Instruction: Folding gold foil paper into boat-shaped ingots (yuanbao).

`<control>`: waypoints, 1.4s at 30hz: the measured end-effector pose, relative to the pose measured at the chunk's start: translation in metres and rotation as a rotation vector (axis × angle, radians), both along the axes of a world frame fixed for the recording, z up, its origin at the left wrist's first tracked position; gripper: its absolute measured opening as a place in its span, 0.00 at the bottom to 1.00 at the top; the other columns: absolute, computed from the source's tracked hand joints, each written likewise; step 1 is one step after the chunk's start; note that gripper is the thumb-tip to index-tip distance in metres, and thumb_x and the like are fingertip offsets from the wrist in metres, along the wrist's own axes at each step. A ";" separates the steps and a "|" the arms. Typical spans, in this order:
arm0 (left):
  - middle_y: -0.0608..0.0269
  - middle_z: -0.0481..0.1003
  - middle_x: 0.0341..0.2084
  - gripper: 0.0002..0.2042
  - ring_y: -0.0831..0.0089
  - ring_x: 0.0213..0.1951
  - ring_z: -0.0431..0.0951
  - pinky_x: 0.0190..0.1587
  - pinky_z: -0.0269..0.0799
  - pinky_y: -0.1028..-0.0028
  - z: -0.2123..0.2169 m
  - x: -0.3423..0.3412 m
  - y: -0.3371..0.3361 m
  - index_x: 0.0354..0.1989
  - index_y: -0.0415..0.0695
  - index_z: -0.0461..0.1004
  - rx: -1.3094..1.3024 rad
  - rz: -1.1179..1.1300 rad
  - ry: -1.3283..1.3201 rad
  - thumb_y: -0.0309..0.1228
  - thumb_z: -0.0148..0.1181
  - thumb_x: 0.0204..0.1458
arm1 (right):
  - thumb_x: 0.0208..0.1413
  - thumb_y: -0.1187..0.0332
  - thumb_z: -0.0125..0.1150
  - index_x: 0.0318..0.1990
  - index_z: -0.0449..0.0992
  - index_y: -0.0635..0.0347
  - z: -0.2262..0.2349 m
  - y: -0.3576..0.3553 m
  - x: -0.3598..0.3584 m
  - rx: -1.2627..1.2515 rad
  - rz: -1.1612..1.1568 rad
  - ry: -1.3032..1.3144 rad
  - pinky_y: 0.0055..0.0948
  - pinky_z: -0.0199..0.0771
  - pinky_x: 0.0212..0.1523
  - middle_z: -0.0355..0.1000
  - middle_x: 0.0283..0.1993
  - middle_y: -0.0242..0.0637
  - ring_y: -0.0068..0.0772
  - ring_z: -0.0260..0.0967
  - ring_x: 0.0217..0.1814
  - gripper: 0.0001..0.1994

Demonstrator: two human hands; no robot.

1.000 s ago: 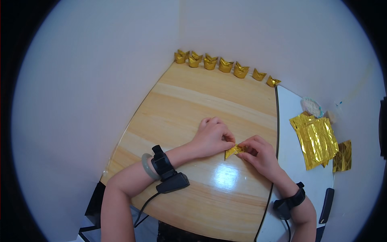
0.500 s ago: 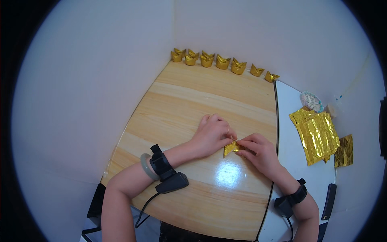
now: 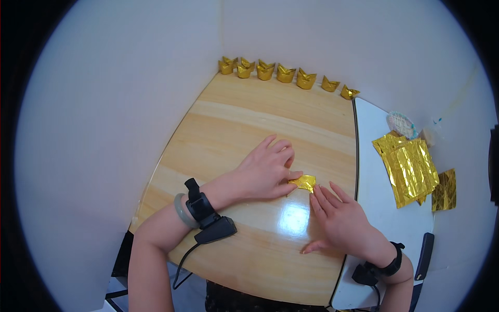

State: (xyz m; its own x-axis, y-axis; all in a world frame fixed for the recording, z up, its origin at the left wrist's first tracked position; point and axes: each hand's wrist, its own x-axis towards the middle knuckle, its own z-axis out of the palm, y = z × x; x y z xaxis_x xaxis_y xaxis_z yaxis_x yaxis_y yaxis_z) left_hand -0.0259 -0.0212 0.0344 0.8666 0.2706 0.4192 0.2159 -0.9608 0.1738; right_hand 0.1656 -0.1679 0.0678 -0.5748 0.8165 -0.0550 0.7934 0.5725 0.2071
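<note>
A small folded piece of gold paper [image 3: 304, 182] lies flat on the wooden counter [image 3: 249, 130], between the two hands. The left hand [image 3: 265, 171] rests palm down with its fingers spread and loose; its thumb presses along the near left edge of the gold paper, so it pins the piece rather than grasping it. The right hand [image 3: 340, 218] lies flat and released just on the near right side of the paper, fingers straight and pointing at it, the fingertips touching or just short of its edge; which of the two cannot be told. Nothing is clasped in either hand.

Each wrist carries a black strap with a small black unit and a cable; the left wrist also wears a pale bangle [image 3: 180, 210] just behind the strap.

Well beyond the left hand, along the far edge of the counter against the wall, stands a row of folded gold paper ingots [image 3: 285, 74], seven of them side by side. Off to the right of the right hand, on an adjoining white surface [image 3: 374, 171], lies a stack of gold foil sheets [image 3: 408, 166], with a smaller gold sheet [image 3: 443, 190] just beyond it and a small round pale object [image 3: 400, 124] further away
</note>
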 end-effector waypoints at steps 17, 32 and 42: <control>0.60 0.67 0.32 0.22 0.62 0.42 0.66 0.47 0.62 0.66 0.004 0.001 -0.004 0.37 0.47 0.80 0.016 -0.074 -0.019 0.50 0.65 0.39 | 0.49 0.64 0.61 0.40 0.71 0.57 -0.013 0.040 0.001 0.128 -0.217 0.593 0.34 0.72 0.35 0.72 0.35 0.37 0.38 0.70 0.41 0.13; 0.63 0.71 0.28 0.13 0.66 0.37 0.70 0.39 0.68 0.69 -0.007 0.008 -0.009 0.33 0.44 0.79 -0.069 0.073 -0.129 0.34 0.63 0.37 | 0.45 0.74 0.61 0.35 0.74 0.56 -0.025 0.043 0.009 0.190 -0.166 0.739 0.30 0.73 0.30 0.72 0.32 0.36 0.34 0.72 0.30 0.08; 0.62 0.71 0.32 0.14 0.64 0.39 0.70 0.41 0.68 0.69 -0.010 0.008 -0.009 0.35 0.44 0.78 -0.191 0.104 -0.104 0.34 0.64 0.37 | 0.45 0.67 0.67 0.35 0.75 0.62 -0.036 0.046 0.011 -0.274 -0.391 1.161 0.30 0.72 0.30 0.68 0.32 0.34 0.33 0.69 0.33 0.12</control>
